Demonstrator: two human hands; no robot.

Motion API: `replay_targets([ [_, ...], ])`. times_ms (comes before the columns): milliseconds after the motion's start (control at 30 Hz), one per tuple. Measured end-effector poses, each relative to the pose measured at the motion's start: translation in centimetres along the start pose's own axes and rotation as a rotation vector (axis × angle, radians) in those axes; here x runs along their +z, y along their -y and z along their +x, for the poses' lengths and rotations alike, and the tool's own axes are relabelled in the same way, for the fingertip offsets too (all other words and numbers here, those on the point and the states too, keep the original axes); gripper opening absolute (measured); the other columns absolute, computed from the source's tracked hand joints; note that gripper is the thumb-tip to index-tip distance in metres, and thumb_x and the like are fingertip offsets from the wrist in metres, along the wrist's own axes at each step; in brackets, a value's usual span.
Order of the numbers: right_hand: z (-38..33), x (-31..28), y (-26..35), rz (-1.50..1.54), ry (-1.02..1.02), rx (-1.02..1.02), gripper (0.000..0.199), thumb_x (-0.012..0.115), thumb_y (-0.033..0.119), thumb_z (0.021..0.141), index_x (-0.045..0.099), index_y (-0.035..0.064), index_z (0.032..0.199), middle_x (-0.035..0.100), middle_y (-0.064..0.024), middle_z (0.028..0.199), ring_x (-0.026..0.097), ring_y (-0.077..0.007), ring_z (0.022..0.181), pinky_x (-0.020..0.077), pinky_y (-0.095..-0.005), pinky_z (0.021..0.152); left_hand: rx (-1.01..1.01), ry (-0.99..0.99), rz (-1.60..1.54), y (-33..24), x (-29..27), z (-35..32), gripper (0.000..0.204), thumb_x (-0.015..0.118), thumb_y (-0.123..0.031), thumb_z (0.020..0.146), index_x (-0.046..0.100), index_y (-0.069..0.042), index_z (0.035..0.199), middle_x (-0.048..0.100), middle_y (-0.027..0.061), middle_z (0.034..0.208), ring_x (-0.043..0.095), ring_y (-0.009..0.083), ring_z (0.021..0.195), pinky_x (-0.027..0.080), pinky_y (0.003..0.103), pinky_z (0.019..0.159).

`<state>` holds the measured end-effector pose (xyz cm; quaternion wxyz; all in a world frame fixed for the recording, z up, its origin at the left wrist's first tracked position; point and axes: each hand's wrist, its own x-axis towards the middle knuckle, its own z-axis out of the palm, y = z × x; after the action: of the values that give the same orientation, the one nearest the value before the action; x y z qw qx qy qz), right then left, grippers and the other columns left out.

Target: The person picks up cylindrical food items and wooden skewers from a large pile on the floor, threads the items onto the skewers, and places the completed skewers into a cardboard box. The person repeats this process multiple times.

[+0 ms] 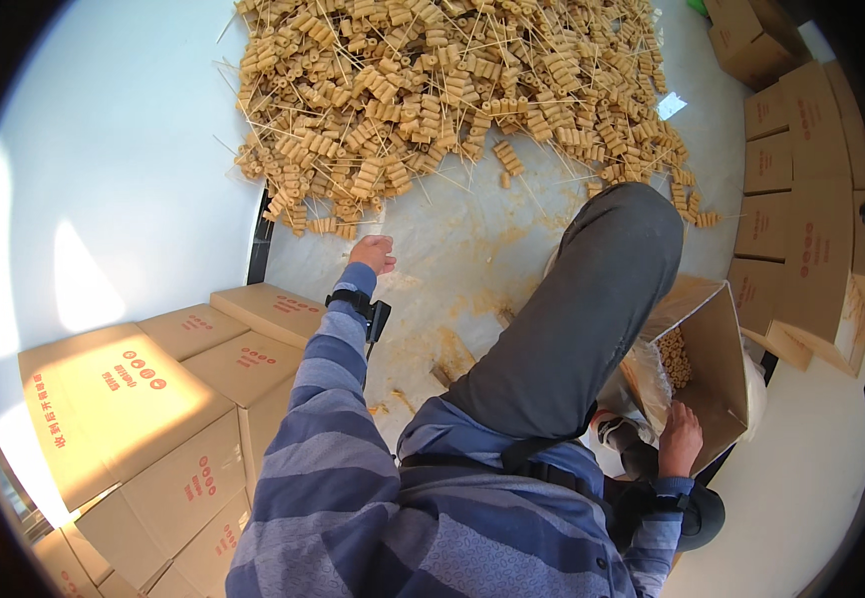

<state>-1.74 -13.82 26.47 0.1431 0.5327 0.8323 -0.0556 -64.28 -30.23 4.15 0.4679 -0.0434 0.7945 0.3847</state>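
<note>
A large heap of skewers (423,90), tan ridged rolls on thin pale sticks, covers the far floor. My left hand (373,254) reaches forward to the near edge of the heap, a short way from the closest skewers. Its fingers are loosely bent and apart, and nothing shows in them. On my right stands an open cardboard box (717,344) lined with clear plastic (647,374); tan skewers (674,357) lie inside. My right hand (682,439) is at the near side of this box, fingers curled in by the liner. What they grip, if anything, is hidden.
Closed cardboard boxes (134,384) are stacked at my left along the white wall (104,199). More boxes (801,209) are piled at the right. My bent leg (582,309) stands between my two hands. Stray skewers (507,159) and brown crumbs (452,354) lie on the grey floor.
</note>
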Motion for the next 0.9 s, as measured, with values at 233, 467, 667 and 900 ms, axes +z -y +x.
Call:
replay_targets([
  [233,0.1,-0.2,0.1,-0.031,0.03,-0.003,0.015,0.058,0.013,0.091,0.065,0.0089,0.104,0.066,-0.0113,0.095,0.063,-0.0321,0.092,0.0494,-0.044,0.079,0.385,-0.368,0.202,-5.6,-11.2,4.4,0.035,0.065,-0.026,0.09,0.065,-0.003,0.116,0.068,0.014,0.104,0.068,0.0274,0.085,0.057,0.037,0.075],
  [467,1.2,-0.8,-0.3,-0.119,0.06,0.039,0.01,0.059,0.015,0.09,0.064,0.0097,0.098,0.066,-0.0106,0.092,0.064,-0.0324,0.092,0.0496,-0.0448,0.077,0.773,-0.869,0.735,-19.3,-18.1,4.7,0.047,0.066,-0.025,0.086,0.057,-0.005,0.128,0.056,0.0219,0.127,0.053,0.037,0.119,0.043,0.043,0.102],
  [667,2.4,-0.6,-0.3,-0.177,0.111,0.04,0.01,0.059,0.019,0.092,0.061,0.009,0.094,0.065,-0.012,0.092,0.064,-0.0341,0.09,0.0509,-0.0461,0.076,0.133,-0.864,1.038,-24.2,-21.2,3.7,0.091,0.082,-0.035,0.074,0.035,-0.009,0.148,0.04,0.0164,0.148,0.044,0.0338,0.134,0.042,0.045,0.108],
  [900,3.9,-1.4,0.5,-0.198,0.184,0.067,0.012,0.057,0.019,0.093,0.06,0.0077,0.093,0.065,-0.015,0.091,0.065,-0.0366,0.085,0.052,-0.0489,0.071,0.164,-0.735,1.182,-24.7,-21.7,7.9,0.093,0.084,-0.039,0.072,0.035,-0.01,0.146,0.037,0.0096,0.151,0.039,0.0321,0.138,0.035,0.048,0.112],
])
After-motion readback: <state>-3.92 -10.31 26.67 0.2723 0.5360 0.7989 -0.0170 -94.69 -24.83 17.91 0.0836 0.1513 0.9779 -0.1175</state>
